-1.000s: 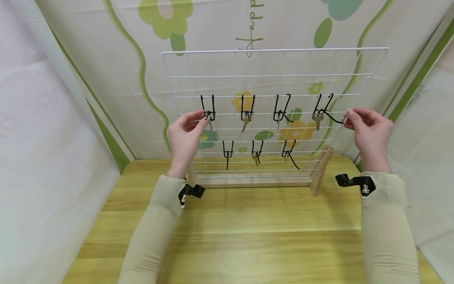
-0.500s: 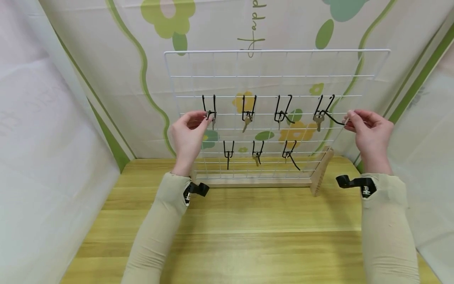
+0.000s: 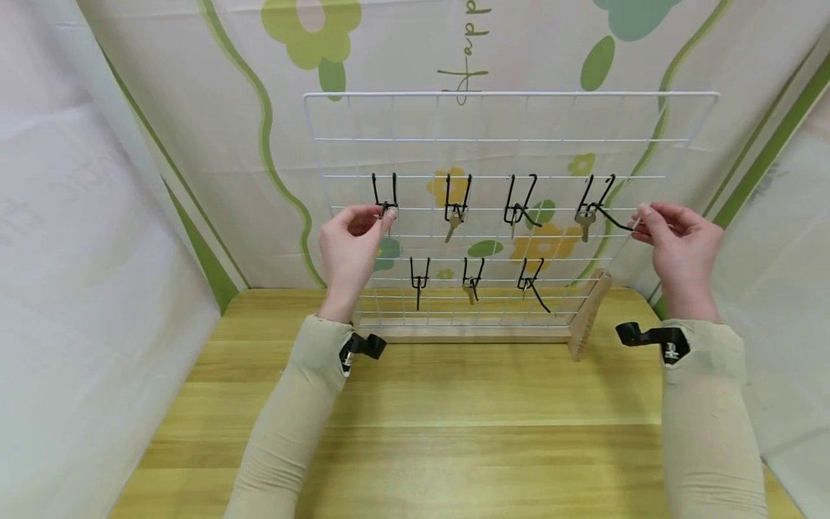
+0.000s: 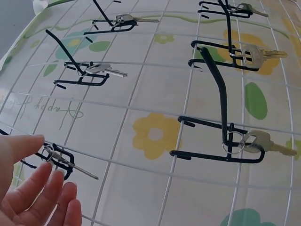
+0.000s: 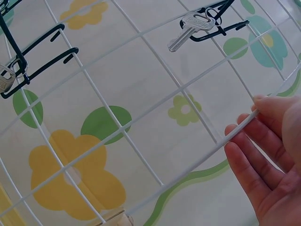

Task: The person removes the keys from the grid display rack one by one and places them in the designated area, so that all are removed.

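Note:
A white wire grid rack (image 3: 512,93) stands upright in wooden feet, with two rows of black hooks that carry keys. At its upper-left hook (image 3: 395,190), my left hand (image 3: 346,252) pinches a small key ring (image 4: 46,153) between thumb and fingertips. The ring's key (image 4: 77,166) points out past the hook in the left wrist view; my fingers partly cover it in the head view. Over on the other side, my right hand (image 3: 684,238) grips the rack's right edge wire (image 5: 202,162) between thumb and fingers.
Other keys hang along the top row, including a brass-coloured key (image 3: 452,229) and a rightmost key (image 3: 586,222). Several lower hooks (image 3: 420,277) also bear keys. Long black prongs jut forward from the hooks. The wooden tabletop (image 3: 454,418) lies in front; a flowered cloth (image 3: 194,108) hangs behind.
My left hand has shifted slightly right, closer in on the upper-left hook, and its fingers now cover more of the key. My right hand stays at the rack's edge.

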Demonstrator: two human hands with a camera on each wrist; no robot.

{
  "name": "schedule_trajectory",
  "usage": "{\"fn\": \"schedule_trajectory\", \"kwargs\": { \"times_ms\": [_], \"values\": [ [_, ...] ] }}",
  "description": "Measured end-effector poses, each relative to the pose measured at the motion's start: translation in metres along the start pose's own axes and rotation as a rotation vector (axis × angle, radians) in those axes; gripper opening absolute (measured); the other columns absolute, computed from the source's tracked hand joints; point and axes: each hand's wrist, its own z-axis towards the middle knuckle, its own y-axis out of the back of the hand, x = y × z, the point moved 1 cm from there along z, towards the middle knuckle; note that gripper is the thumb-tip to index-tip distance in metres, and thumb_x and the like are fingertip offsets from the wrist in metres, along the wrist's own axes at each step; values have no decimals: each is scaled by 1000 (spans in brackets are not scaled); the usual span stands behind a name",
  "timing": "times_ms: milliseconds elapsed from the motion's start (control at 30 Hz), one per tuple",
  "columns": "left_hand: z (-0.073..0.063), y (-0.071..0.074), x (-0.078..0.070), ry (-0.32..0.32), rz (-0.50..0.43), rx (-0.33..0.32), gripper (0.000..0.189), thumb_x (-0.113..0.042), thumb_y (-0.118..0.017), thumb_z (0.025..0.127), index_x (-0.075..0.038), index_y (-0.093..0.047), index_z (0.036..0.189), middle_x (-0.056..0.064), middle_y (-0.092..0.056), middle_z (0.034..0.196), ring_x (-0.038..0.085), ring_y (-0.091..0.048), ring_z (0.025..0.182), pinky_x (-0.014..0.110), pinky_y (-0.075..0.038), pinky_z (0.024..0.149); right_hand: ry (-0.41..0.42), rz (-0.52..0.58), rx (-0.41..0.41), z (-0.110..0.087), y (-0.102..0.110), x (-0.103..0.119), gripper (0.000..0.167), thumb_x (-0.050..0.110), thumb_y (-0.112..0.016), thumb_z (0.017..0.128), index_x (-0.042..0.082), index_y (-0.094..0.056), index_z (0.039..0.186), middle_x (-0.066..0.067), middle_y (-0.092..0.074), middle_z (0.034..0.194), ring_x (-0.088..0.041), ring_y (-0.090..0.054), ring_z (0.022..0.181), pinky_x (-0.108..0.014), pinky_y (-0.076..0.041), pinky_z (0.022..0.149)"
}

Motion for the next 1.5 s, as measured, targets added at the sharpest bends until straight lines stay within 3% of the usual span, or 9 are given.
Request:
{"fn": "schedule_trajectory", "kwargs": {
  "times_ms": [367,467,600,800,1033,1267,1500],
  "values": [
    [2,-2,1,-20,-83,-11,18,-19,-81,91,-5,-78,101,5,-75,94,19,-69,83,24,-56,73,2,-1,1,0,0,-1,37,11,-86,82,-7,-73,112,-11,-75,94,-21,-74,78,-29,-59,72],
    [-5,3,-13,-18,-97,-24,15,-11,-78,92,-1,-78,103,8,-76,97,21,-70,84,22,-56,72,3,-1,-2,1,0,-1,38,11,-86,82,-7,-73,112,-11,-75,94,-21,-74,78,-29,-58,73],
    [-10,8,-27,-61,-115,-46,13,-1,-77,91,7,-77,102,14,-76,97,25,-71,84,20,-56,71,12,9,0,1,1,0,38,10,-86,82,-9,-72,112,-11,-75,94,-22,-74,79,-30,-58,73],
    [-6,14,-9,-115,-149,-24,14,-8,-80,90,0,-79,101,9,-77,97,24,-73,84,23,-58,74,22,15,16,0,2,0,40,10,-85,83,-10,-71,114,-11,-75,95,-23,-73,80,-31,-57,74],
    [-15,26,-17,-141,-187,2,15,-16,-82,89,-6,-81,101,6,-77,98,24,-73,86,28,-59,77,37,19,33,1,4,-2,37,9,-84,83,-9,-72,113,-12,-75,95,-23,-73,80,-31,-57,75],
    [-27,41,-26,-185,-182,20,15,-13,-82,89,-3,-81,99,7,-77,96,22,-74,84,28,-60,76,50,37,59,3,6,-4,38,8,-84,84,-12,-70,114,-14,-75,95,-22,-74,80,-32,-57,75],
    [-45,53,-22,-117,-129,111,14,-15,-83,88,-4,-81,97,4,-77,94,21,-74,82,27,-60,72,81,81,102,5,7,-5,37,3,-81,85,-16,-68,114,-18,-75,96,-22,-75,79,-33,-58,74]
  ]
}}
